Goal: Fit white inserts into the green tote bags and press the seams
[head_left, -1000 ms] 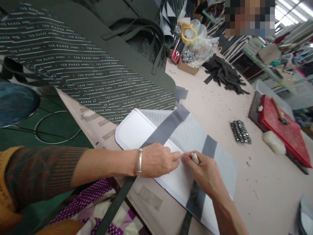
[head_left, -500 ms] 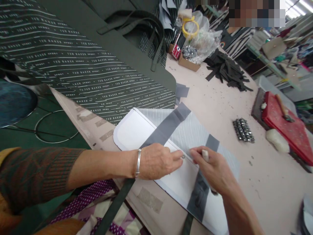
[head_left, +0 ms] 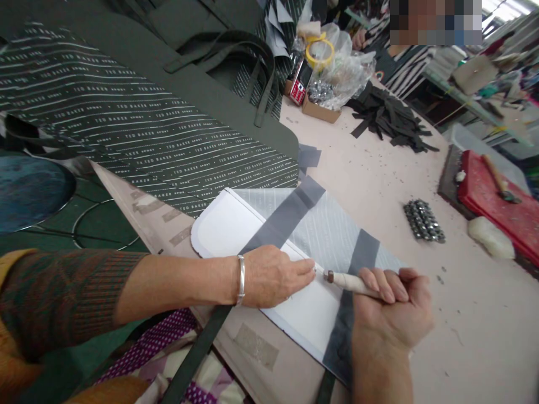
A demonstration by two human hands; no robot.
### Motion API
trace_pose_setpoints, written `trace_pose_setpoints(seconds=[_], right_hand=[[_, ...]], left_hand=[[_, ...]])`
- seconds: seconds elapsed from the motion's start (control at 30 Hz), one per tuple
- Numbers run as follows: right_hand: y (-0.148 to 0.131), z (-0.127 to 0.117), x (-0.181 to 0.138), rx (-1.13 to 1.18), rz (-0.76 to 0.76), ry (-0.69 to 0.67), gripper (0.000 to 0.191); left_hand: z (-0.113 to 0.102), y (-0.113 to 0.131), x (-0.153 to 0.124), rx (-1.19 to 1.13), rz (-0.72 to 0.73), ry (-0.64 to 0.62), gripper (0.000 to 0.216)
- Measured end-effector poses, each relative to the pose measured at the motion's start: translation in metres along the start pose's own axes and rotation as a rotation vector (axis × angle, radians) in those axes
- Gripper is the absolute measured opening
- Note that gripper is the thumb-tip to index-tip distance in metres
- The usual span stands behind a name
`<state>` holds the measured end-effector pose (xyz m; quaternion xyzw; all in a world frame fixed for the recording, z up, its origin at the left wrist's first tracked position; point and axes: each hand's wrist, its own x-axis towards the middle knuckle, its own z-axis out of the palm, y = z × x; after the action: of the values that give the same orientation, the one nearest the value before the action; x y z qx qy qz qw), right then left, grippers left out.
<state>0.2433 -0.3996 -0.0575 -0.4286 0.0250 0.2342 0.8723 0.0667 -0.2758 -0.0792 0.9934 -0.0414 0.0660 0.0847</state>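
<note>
My left hand [head_left: 273,278] rests over the white panel [head_left: 227,224], fingers pressed together, their tips at a small metal fastener [head_left: 314,269] near the panel's seam. My right hand [head_left: 393,300] is closed in a fist around a hand tool with a white-wrapped handle [head_left: 351,282]. Its short brownish metal end points at my left fingertips, a small gap away. What kind of tool it is cannot be made out. Two grey strips [head_left: 286,216] cross the panel and the pale patterned lining [head_left: 315,230] beside it. A dark strap [head_left: 202,353] hangs from the near edge.
Dark printed fabric [head_left: 168,140] covers the table's left part. Behind lie a box of metal parts [head_left: 322,109], yellow tape [head_left: 320,51] and black strips [head_left: 391,120]. On the right are metal fasteners [head_left: 423,220], a white lump [head_left: 490,237] and a hammer [head_left: 501,179] on a red slab [head_left: 484,196].
My right hand has drawn back to the right and turned, so the tool's metal end now points at the fastener. My left hand has stayed almost in place.
</note>
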Motion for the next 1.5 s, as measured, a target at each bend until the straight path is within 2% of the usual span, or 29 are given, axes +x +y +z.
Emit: trace_pose_setpoints(seconds=[0.1,0.27,0.57,0.67,0.8,0.87,1.03,1.23,1.37,1.5], right_hand=[[0.009,-0.012,0.008,0.076,0.07,0.014,0.026],[0.017,-0.019,0.009,0.065,0.069,0.016,0.026],[0.018,-0.002,0.005,-0.025,-0.061,0.011,0.042],[0.02,0.011,-0.004,-0.133,-0.144,-0.108,0.04],[0.026,0.029,-0.023,-0.322,-0.342,-0.378,0.022],[0.026,0.032,-0.028,-0.372,-0.394,-0.43,0.019],[0.017,0.019,-0.022,-0.286,-0.301,-0.256,0.02],[0.018,0.019,-0.021,-0.302,-0.308,-0.32,0.021],[0.027,0.03,-0.035,-0.426,-0.421,-0.447,0.021],[0.036,0.039,-0.05,-0.763,-0.58,-0.442,0.021]], left_hand=[[0.0,-0.001,0.0,0.002,-0.005,0.007,0.037],[-0.002,-0.001,0.0,-0.014,-0.004,-0.004,0.033],[-0.001,-0.002,0.0,-0.093,-0.002,0.006,0.036],[-0.002,-0.004,0.001,-0.121,0.008,0.009,0.034],[-0.002,-0.004,0.001,-0.13,0.001,0.01,0.033],[-0.001,-0.003,0.001,-0.124,-0.008,0.024,0.032],[0.004,-0.003,-0.001,-0.111,-0.007,0.047,0.03],[0.002,-0.002,-0.002,-0.111,-0.022,0.012,0.031],[-0.001,-0.001,0.0,-0.114,-0.017,-0.006,0.031],[-0.001,-0.003,0.002,-0.163,-0.03,-0.031,0.026]])
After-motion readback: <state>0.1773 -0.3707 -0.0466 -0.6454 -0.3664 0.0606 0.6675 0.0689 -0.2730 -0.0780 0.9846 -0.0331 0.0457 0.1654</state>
